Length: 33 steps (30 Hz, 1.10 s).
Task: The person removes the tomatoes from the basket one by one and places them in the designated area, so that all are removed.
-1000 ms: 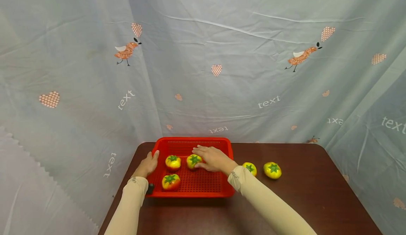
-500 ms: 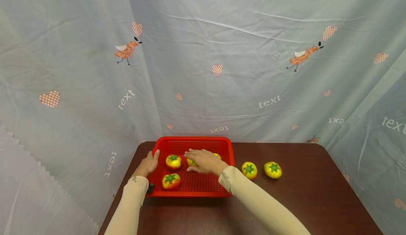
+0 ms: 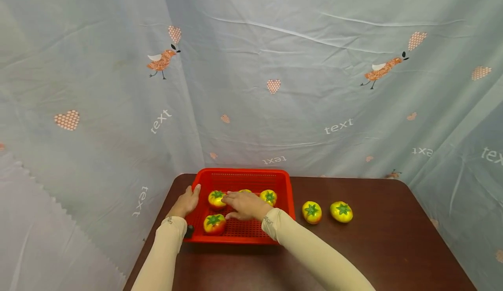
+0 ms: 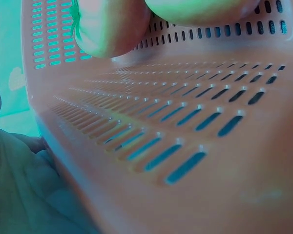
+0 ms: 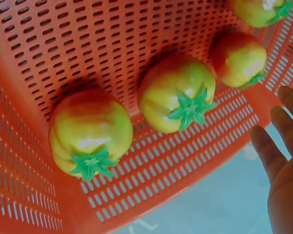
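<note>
A red plastic basket (image 3: 251, 240) with slotted walls holds several yellow-and-red tomatoes with green leafy tops. Among them are a front-left tomato (image 3: 214, 225), a back-left tomato (image 3: 215, 199) and a right-hand tomato (image 3: 268, 197). My left hand (image 3: 185, 202) rests against the basket's left side; in the left wrist view its palm (image 4: 34, 185) lies along the outside of the wall. Over the basket's middle, my right hand (image 3: 245, 206) hovers with fingers extended and nothing held. It partly hides another tomato (image 3: 245, 191) behind it. The right wrist view shows its fingers (image 5: 268, 151) apart from the tomatoes.
Two more tomatoes lie on the dark brown table right of the basket: a nearer one (image 3: 311, 213) and a farther-right one (image 3: 341, 212). Behind the table (image 3: 377, 247) hangs a grey-blue patterned curtain (image 3: 298, 107). A small black object (image 3: 189, 231) sits by the basket's front-left corner.
My right hand has moved left and slightly toward me over the basket, uncovering the right-hand tomato. The left hand stays at the basket's side. The head view has shifted slightly.
</note>
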Motion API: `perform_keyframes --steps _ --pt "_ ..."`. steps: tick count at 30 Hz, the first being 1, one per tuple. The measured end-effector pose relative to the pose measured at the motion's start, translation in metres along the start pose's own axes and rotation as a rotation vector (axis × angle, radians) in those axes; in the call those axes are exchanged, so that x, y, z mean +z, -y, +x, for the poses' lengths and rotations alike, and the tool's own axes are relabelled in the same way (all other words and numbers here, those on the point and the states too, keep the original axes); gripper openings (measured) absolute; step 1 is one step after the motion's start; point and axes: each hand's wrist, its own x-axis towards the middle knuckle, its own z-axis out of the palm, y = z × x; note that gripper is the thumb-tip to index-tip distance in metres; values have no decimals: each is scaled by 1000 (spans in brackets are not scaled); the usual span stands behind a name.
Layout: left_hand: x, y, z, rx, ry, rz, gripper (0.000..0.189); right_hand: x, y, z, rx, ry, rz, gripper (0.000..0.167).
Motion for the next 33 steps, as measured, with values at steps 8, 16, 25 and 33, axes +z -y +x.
perform_keyframes --steps 8,16,25,33 --pt "-1 -1 -4 -11 -7 -20 88 7 8 8 -9 33 -51 58" --pt "-2 -1 -4 -16 -2 -11 86 9 13 12 0 38 -34 58" --pt "-1 -2 -2 -20 8 2 85 17 13 14 -8 31 -56 57" --pt "0 -3 -4 -37 1 -4 87 21 20 23 -6 75 -79 57"
